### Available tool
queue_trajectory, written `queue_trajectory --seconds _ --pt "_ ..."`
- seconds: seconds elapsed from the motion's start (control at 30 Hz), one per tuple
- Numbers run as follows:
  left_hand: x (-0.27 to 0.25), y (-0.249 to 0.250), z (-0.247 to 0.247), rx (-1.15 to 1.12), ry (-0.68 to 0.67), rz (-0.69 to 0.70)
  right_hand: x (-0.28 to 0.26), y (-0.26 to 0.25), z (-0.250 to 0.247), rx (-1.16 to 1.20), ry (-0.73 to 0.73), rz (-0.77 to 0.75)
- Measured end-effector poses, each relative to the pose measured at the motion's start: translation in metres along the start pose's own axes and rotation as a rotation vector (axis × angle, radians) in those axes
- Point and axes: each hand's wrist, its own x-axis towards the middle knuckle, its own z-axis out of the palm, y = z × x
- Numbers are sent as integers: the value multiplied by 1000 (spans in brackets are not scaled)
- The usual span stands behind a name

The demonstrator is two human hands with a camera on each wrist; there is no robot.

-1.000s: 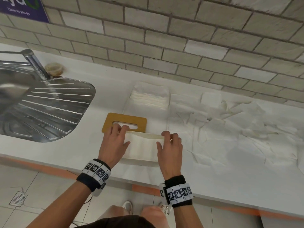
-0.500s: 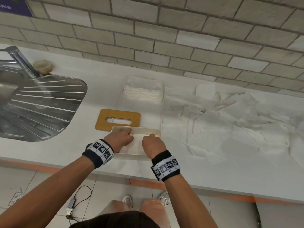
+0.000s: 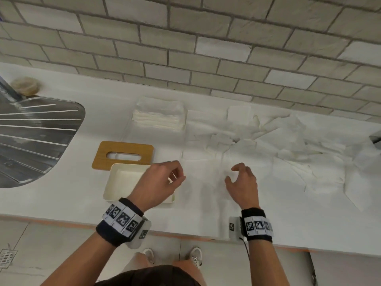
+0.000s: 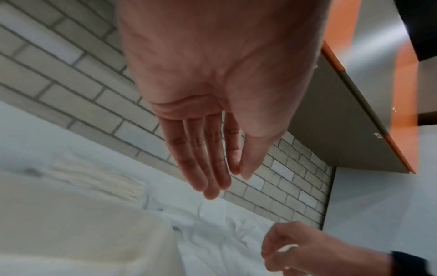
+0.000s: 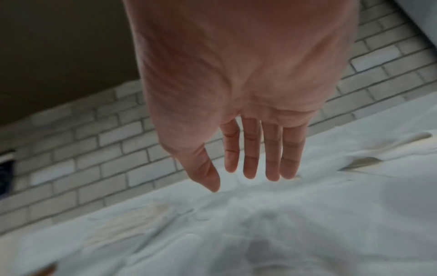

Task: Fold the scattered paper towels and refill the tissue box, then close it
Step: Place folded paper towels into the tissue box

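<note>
Steel sink (image 3: 37,137), brick wall (image 3: 206,48) (pale grey), perhaps a sponge (image 3: 25,85)

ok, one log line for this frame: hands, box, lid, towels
left hand: empty, over tissue box | right hand: empty, over loose towels | box: open | lid: off, behind box | folded stack: by wall

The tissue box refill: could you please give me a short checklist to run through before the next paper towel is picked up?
1. Left hand free: ok, fingers relaxed, holds nothing.
2. Right hand free: ok, empty above the flat paper towel.
3. Tissue box open: ok, paper already lies inside.
4. Wooden lid clear of the opening: ok, flat behind the box.
5. Loose towels left to fold: ok, many to the right.
6. Room left in the box: cannot tell.
</note>
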Motion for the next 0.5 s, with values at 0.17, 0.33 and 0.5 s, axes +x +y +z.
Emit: queue_trajectory --seconds 0.17,0.33,0.5 --pt "27 19 78 -121 -101 -58 75 59 5 -220 -147 -118" --pt "66 29 149 -47 -121 -157 125 79 12 -271 -134 -180" --pt "115 43 196 5 -53 -271 146 103 -1 85 25 -70"
